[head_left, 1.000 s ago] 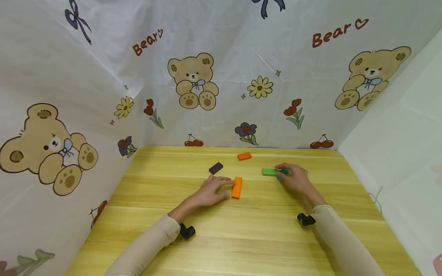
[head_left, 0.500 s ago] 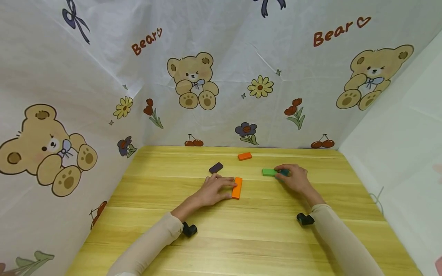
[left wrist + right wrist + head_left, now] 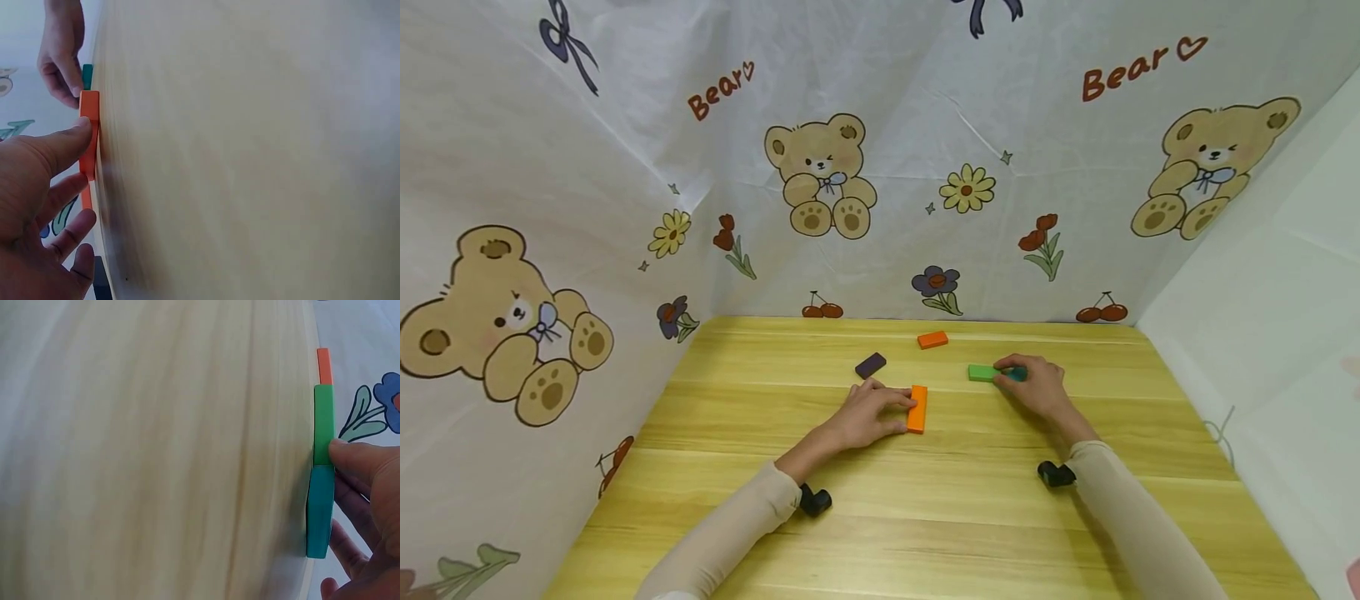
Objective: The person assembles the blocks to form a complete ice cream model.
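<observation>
My left hand [image 3: 867, 414] is at the long orange block [image 3: 917, 409] left of centre. Its thumb and index fingertips touch the block's left long side, the index a little over the top; the other fingers are loosely spread in the left wrist view. My right hand [image 3: 1037, 387] pinches the right end of the green block [image 3: 981, 372] between thumb and index finger. Beneath that hand lies a teal block [image 3: 319, 512], end to end with the green one in the right wrist view and partly covered by the fingers in the head view.
A dark purple block [image 3: 870, 365] lies just beyond the left hand. Farther back is a smaller red-orange block [image 3: 932, 339]. The wooden table [image 3: 940, 517] meets a bear-print sheet [image 3: 895, 250] at the back and sides. Black wrist cameras [image 3: 1056, 474] hang from both sleeves.
My left fingers have come up against the orange block, which has shifted slightly right and straightened. My right hand and the green block have slid a little to the left.
</observation>
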Demonstrator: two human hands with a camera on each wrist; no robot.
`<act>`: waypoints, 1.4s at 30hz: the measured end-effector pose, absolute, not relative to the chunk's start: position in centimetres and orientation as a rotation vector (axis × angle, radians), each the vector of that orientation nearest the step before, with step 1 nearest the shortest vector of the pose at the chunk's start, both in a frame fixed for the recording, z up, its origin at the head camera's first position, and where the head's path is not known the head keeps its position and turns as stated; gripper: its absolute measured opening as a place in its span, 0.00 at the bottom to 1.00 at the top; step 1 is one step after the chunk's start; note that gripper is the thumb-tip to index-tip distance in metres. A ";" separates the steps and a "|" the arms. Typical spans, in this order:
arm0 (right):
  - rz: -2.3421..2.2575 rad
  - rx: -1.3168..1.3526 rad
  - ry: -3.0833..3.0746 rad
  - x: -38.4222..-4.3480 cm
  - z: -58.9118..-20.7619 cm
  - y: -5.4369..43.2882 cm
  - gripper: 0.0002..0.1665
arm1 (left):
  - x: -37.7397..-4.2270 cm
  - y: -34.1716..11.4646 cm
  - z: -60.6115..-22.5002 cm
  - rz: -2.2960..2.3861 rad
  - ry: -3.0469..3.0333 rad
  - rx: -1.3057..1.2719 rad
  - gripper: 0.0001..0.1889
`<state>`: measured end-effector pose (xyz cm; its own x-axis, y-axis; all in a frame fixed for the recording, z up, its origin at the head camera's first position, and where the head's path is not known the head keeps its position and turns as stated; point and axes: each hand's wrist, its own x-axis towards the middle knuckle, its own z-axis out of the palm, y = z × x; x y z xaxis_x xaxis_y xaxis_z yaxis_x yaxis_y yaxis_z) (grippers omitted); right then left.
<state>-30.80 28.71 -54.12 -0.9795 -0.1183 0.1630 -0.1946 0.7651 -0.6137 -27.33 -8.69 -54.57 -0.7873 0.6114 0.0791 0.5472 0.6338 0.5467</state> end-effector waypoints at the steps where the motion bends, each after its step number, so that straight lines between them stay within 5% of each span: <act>1: 1.010 0.249 -2.844 -30.8 -54.1 28.6 0.17 | -27.2 -8.6 -54.5 0.856 2.736 0.973 0.23; 42: 1.047 0.340 -2.848 -33.2 -54.3 21.2 0.15 | -25.3 -5.6 -53.9 0.673 2.819 1.044 0.22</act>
